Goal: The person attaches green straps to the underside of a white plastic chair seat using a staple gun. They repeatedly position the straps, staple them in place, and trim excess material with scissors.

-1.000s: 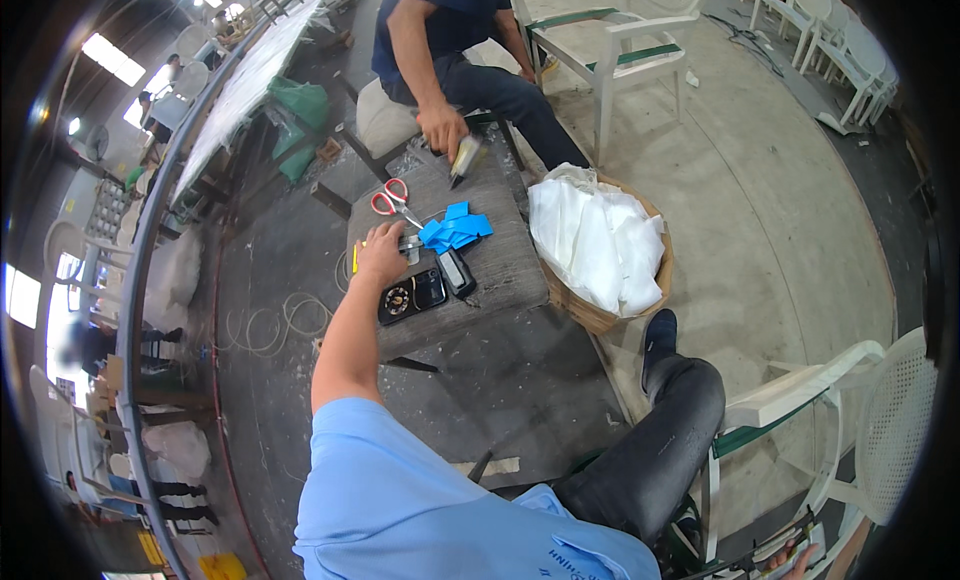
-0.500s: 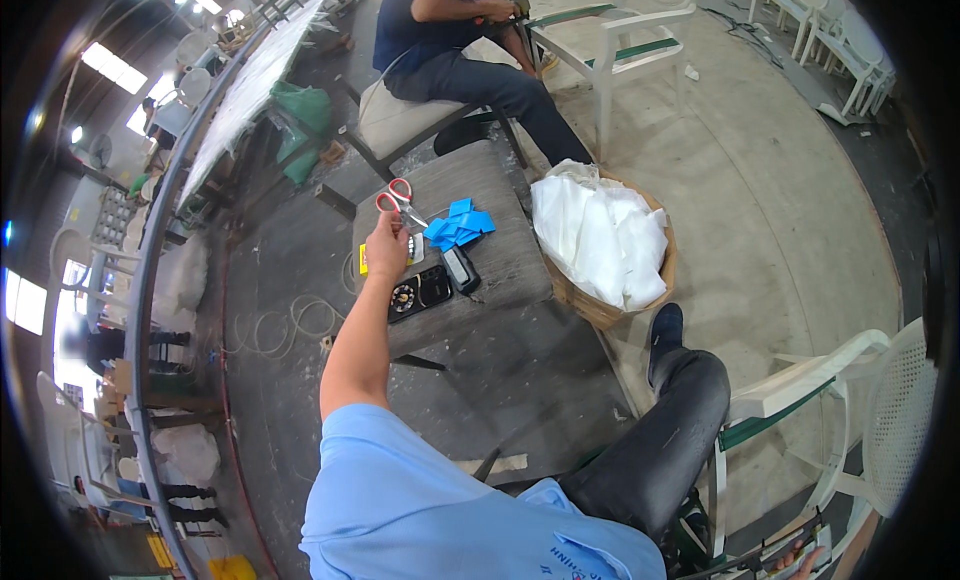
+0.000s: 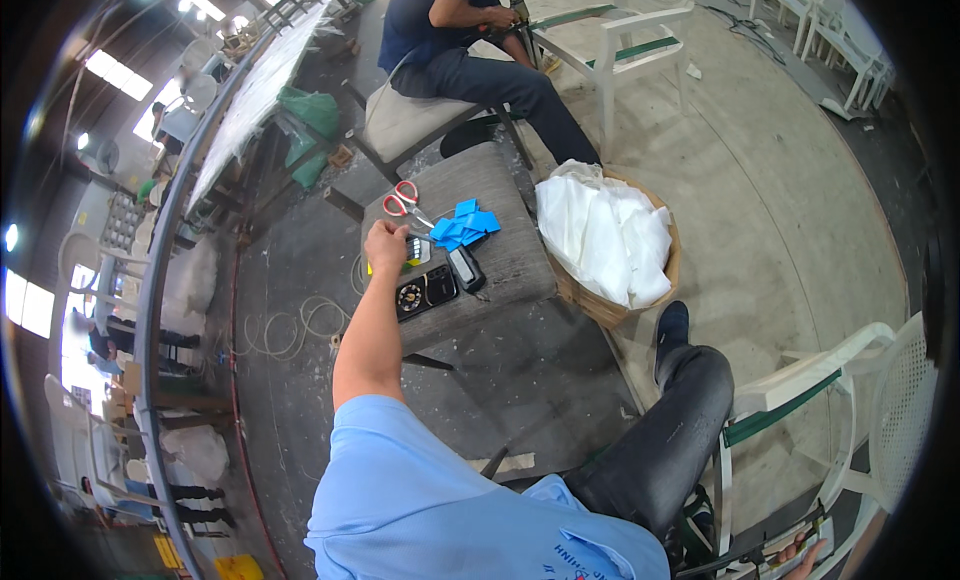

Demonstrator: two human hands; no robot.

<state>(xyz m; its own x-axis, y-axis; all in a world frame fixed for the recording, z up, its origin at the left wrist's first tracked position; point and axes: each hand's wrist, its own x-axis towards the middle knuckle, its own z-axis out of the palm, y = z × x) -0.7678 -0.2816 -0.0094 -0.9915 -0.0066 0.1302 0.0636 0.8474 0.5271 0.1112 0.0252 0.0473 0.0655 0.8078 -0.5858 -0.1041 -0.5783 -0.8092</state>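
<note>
My left hand (image 3: 386, 245) is over the left side of a grey upholstered seat (image 3: 510, 250), its thumb and fingers pinched together. Whatever they hold is too small to make out. Partly under this hand lies a small yellow and white pack (image 3: 416, 251). Red-handled scissors (image 3: 402, 199) rest just beyond the fingertips, beside a pile of blue strips (image 3: 466, 224). Close by are a grey and black handheld device (image 3: 464, 269) and a black phone (image 3: 426, 292). At the lower right edge my right hand (image 3: 797, 557) curls around something mostly hidden, near thin dark rods.
A basket (image 3: 672, 280) of white sheet material stands right of the seat. Ahead, another person (image 3: 470, 60) sits working at a white armchair (image 3: 640, 50). A white chair (image 3: 810, 390) is close on my right. Loose cord (image 3: 290, 325) lies on the floor at left.
The view has shifted slightly, moving the scene a little right. My left hand has drawn back a little from the scissors; they and the blue strips stay put on the seat.
</note>
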